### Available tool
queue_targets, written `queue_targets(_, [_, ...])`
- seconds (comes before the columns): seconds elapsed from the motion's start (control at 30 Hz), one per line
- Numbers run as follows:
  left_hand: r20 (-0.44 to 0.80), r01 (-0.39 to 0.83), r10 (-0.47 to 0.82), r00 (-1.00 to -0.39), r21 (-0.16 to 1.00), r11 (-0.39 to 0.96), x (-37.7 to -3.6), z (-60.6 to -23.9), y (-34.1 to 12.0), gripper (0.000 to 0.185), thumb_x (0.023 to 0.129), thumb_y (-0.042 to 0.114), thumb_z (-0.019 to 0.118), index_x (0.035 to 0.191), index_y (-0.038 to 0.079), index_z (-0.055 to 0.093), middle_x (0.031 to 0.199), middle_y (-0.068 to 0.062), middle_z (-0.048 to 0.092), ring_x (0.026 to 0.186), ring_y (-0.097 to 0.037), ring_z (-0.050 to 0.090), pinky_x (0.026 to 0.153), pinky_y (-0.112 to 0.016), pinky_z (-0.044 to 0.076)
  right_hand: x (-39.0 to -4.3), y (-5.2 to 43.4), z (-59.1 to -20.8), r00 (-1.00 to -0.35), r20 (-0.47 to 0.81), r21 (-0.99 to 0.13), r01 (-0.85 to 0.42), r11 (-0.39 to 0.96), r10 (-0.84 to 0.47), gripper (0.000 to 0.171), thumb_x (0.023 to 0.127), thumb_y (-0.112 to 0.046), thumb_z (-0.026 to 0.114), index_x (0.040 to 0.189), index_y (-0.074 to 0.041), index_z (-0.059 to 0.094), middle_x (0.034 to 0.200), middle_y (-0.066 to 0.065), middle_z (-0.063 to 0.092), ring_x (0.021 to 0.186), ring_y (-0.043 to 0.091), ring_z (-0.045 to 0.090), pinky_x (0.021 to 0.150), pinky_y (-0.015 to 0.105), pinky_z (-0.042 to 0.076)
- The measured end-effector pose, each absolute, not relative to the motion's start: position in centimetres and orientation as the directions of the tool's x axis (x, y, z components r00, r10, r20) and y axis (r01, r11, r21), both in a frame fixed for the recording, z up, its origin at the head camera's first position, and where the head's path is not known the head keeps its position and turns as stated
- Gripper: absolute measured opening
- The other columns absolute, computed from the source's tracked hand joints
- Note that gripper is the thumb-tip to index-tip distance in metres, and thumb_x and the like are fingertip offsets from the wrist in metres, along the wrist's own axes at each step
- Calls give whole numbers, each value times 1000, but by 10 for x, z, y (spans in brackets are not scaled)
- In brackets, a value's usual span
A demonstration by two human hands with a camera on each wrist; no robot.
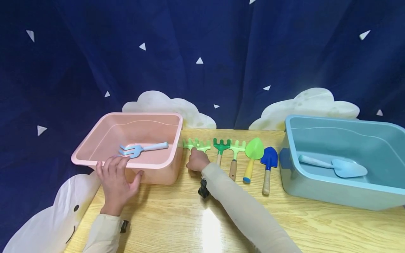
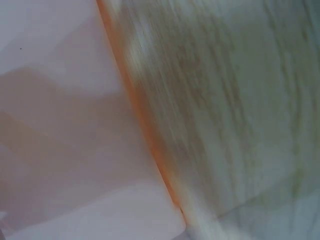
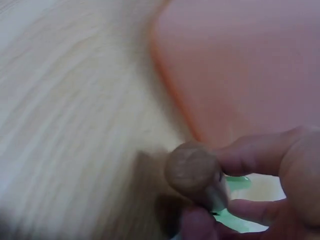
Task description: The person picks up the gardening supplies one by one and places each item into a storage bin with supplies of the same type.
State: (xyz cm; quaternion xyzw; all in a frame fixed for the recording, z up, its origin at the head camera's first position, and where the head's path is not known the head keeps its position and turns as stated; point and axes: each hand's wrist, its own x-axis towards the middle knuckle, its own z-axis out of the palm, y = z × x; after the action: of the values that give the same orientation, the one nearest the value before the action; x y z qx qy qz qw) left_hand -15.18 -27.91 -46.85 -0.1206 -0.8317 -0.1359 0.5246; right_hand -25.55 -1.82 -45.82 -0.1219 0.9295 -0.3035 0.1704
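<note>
My right hand (image 1: 197, 160) pinches the brown wooden handle (image 3: 192, 170) of a small light green hand rake (image 1: 189, 143), just right of the pink basin (image 1: 158, 166). Another light green rake head (image 1: 205, 146) shows beside it, partly covered by the hand. In the right wrist view, thumb and fingers close around the handle's end, with green bits behind. My left hand (image 1: 115, 182) holds the basin's near rim, fingers over the edge and thumb outside. Inside that basin lies a light blue hand fork (image 1: 136, 151). The left wrist view shows only the basin wall (image 2: 65, 125) and tabletop.
Rightward in a row lie a dark green rake (image 1: 221, 144), a pale green rake (image 1: 237, 147), a lime trowel (image 1: 254, 149) with yellow handle and a blue shovel (image 1: 269, 157). A blue basin (image 1: 332, 189) at right holds a light blue trowel (image 1: 349, 168). Behind hangs a dark blue curtain (image 1: 221, 45).
</note>
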Motion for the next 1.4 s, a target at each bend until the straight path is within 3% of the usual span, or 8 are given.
queue_targets(0.17, [899, 348, 58, -434, 107, 931, -152, -469, -277, 57, 79, 47, 62, 117, 4, 61, 112, -20, 59, 112, -41, 48, 111, -64, 18, -262, -2, -457, -857, -364, -741, 30, 670, -364, 63, 89, -12, 63, 146, -3, 39, 134, 17, 58, 73, 17, 50, 68, 32, 41])
queue_targets(0.27, [903, 351, 59, -425, 104, 931, -152, -467, -277, 57, 78, 45, 63, 116, 3, 61, 111, -20, 59, 112, -41, 48, 111, -63, 18, -266, 5, -458, -810, -428, -829, 176, 531, -401, 65, 91, -10, 64, 150, -7, 36, 118, 13, 61, 64, 14, 49, 63, 29, 45])
queue_targets(0.4, [909, 346, 56, -414, 100, 933, -151, -467, -277, 57, 76, 43, 64, 116, 3, 61, 111, -20, 59, 111, -41, 48, 111, -63, 18, -272, 14, -459, -759, -478, -863, 312, 397, -443, 65, 89, -7, 67, 148, -11, 42, 97, 5, 60, 61, 10, 56, 63, 28, 54])
queue_targets(0.47, [908, 346, 54, -415, 102, 932, -151, -467, -277, 57, 75, 43, 64, 115, 3, 61, 111, -20, 60, 111, -41, 49, 112, -63, 18, -274, 18, -460, -739, -488, -866, 342, 365, -465, 65, 89, -6, 66, 149, -12, 42, 103, 6, 59, 63, 9, 58, 63, 26, 55])
queue_targets(0.8, [909, 354, 50, -415, 110, 929, -151, -467, -277, 57, 73, 42, 65, 115, 3, 62, 110, -20, 61, 111, -41, 49, 112, -62, 17, -280, 29, -467, -675, -480, -875, 409, 257, -560, 71, 85, 1, 62, 151, -8, 36, 100, 8, 58, 72, 13, 66, 68, 28, 59])
queue_targets(1.07, [904, 351, 52, -425, 112, 930, -150, -466, -278, 57, 74, 42, 65, 115, 2, 62, 110, -20, 60, 111, -42, 48, 112, -62, 17, -282, 30, -470, -688, -464, -882, 416, 221, -558, 73, 86, 6, 62, 152, -10, 36, 105, 8, 54, 73, 13, 65, 67, 27, 58])
queue_targets(1.4, [899, 340, 52, -435, 110, 934, -151, -467, -279, 57, 77, 44, 64, 116, 3, 61, 111, -20, 60, 112, -41, 48, 112, -63, 17, -283, 30, -472, -704, -428, -900, 388, 198, -566, 74, 88, 7, 61, 154, -13, 33, 109, 10, 60, 74, 13, 65, 69, 30, 58])
